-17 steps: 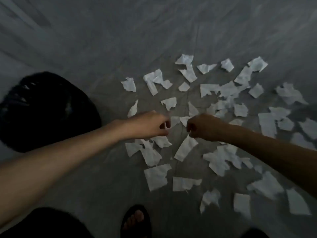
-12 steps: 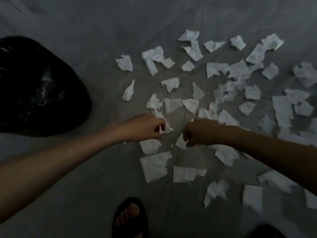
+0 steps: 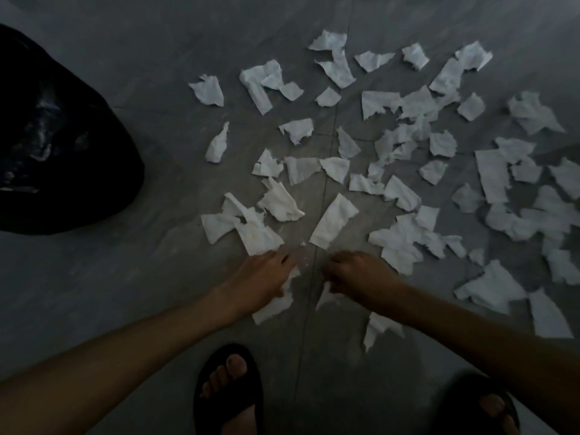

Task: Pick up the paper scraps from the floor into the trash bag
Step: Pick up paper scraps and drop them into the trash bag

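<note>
While two feet in black sandals [image 3: 227,387] stand at the near edge of the grey floor [image 3: 125,293], both bare arms reach forward and down. The left hand [image 3: 262,277] lies low over a white scrap [image 3: 273,304], fingers loosely curled; whether it grips the scrap I cannot tell. The right hand [image 3: 357,276] is bunched with a scrap [image 3: 324,295] showing under it. Beyond them, torn paper scraps [image 3: 401,146] spread widely to the right. The black trash bag [image 3: 59,142] sits far left, well apart from them.
</note>
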The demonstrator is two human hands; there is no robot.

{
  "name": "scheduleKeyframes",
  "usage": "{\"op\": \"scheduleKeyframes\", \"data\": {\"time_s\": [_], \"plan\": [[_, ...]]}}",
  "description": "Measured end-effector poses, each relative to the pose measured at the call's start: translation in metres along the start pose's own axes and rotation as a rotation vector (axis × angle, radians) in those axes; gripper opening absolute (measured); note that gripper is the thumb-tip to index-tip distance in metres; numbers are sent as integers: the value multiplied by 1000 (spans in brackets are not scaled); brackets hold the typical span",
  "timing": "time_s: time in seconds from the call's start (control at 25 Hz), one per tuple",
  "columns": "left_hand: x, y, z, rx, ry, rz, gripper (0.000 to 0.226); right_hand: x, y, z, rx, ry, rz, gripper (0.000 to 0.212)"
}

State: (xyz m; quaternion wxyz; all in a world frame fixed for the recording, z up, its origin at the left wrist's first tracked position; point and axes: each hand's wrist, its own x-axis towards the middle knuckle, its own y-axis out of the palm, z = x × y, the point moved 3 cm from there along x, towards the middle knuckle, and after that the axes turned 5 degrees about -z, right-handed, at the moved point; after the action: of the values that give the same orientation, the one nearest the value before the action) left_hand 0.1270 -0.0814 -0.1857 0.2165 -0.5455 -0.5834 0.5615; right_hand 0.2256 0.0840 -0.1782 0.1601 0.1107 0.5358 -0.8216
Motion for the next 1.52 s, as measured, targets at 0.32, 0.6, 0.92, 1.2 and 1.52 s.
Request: {"op": "scheduleKeyframes", "data": {"time_s": [0.32, 0.6, 0.92, 1.2, 1.52], "plan": [[-10, -29, 13, -69, -65, -316, 14, 50, -41, -33, 18, 210, -314, 12], [5, -17, 34, 2, -195, -203, 13, 42, -33, -40, 311, 389, -298, 5], [3, -122, 41, -623, -347, -491, 19, 53, -80, -23, 1192, 669, -542, 11], [-66, -276, 81, -614, -362, -966, 18, 109, -153, 54, 1400, 449, -442, 15], [-154, -274, 243, -331, -890, -1117, 13, 199, -238, 186, 1218, 72, -449, 14]]}}
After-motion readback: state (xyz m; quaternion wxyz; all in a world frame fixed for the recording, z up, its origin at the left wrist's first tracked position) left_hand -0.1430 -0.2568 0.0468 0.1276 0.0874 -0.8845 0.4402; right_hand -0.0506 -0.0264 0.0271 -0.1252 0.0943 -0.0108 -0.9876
